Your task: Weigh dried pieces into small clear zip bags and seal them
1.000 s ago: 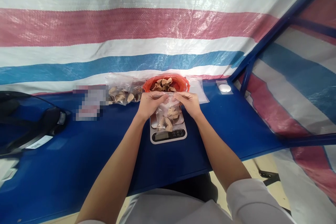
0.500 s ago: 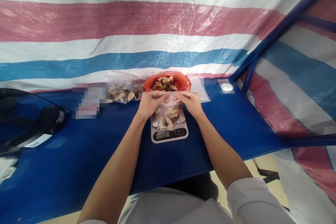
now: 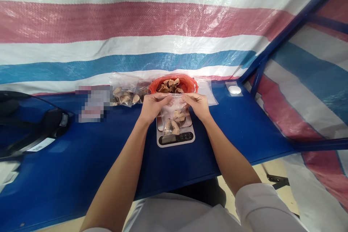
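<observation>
Together, the person's two hands pinch the top edge of a small clear bag (image 3: 174, 117), the left hand (image 3: 154, 107) closed on its left corner and the right hand (image 3: 198, 106) closed on its right. Pale brown dried pieces lie in the lower part of this bag, which hangs over a white kitchen scale (image 3: 178, 139); whether it touches the plate cannot be told. The scale sits on a blue table (image 3: 233, 130), its display and buttons at the near side. Just beyond the hands, a red plastic bag (image 3: 192, 81) stands open with more such pieces inside. To its left lie filled clear bags (image 3: 127, 96); to its right, a flat clear bag (image 3: 208, 92) and, farther right, a white oval object (image 3: 234, 90). A black strapped device (image 3: 51, 125) rests at far left, and a striped sheet (image 3: 108, 23) hangs behind the table.
</observation>
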`<state>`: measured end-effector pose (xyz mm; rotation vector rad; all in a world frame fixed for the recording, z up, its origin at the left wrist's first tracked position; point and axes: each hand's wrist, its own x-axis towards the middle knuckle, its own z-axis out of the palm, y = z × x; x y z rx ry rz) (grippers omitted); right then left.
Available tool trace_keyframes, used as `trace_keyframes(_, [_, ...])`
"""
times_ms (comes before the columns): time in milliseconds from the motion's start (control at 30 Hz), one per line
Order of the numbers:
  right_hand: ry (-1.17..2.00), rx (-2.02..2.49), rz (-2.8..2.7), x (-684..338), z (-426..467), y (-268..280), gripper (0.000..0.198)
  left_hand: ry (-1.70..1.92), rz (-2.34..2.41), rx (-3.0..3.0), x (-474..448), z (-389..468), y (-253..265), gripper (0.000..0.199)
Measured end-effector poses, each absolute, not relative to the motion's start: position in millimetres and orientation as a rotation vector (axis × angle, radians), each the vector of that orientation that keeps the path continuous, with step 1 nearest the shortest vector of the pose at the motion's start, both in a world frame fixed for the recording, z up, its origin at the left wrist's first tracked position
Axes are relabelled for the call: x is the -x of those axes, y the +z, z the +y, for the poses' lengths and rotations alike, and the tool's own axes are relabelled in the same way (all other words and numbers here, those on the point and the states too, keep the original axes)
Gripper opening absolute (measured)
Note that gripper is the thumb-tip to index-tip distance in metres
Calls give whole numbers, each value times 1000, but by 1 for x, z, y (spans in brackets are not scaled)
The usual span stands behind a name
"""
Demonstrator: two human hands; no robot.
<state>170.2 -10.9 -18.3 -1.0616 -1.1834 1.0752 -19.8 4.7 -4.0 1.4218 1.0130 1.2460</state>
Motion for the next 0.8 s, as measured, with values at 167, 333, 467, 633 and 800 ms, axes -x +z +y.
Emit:
trace_keyframes(167, [1109,1066,-1206,-168,-12,-17,44,1288,1010,-1443,18,3,-3,28])
trace_keyframes(333, [1069,1063,-1237,-166,-14,-15,39,1246,1026,-1463,16,0,-3,34])
trace_keyframes(467, [1075,1071,-1239,-165,-14,-13,42,1228,1056,-1425,19,0,-2,37])
trace_keyframes(633, [1140,1060,-1145,-163,-11,-17,45,1251,1090,-1438,20,0,1,37])
trace_keyframes(800, [1127,1056,-1201,-163,-11,-22,43,1266,1110,-1451,17,0,0,42])
